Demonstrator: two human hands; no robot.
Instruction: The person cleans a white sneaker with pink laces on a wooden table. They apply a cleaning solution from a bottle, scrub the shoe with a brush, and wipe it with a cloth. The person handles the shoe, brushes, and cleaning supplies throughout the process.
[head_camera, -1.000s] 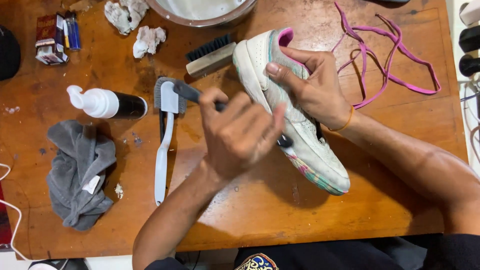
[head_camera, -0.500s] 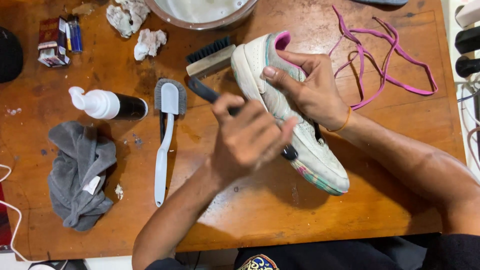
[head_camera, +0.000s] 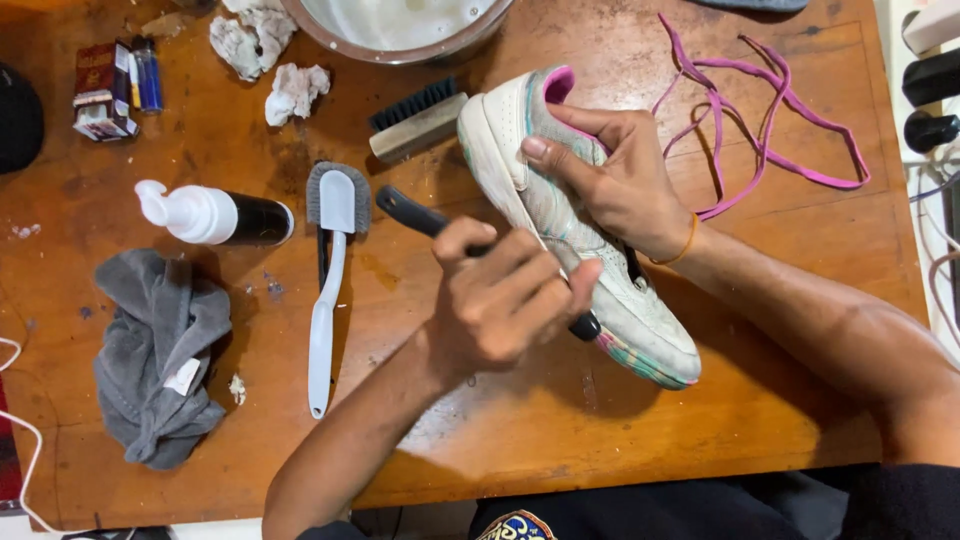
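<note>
One shoe (head_camera: 560, 230), three brushes (head_camera: 330, 270) — one bottle (head_camera: 210, 215), one cloth (head_camera: 155, 355)

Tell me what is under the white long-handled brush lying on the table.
Under the white brush a dark handle shows beside its neck, with grey bristles around its head. How far that handle runs is covered. The wooden table lies beneath.
</note>
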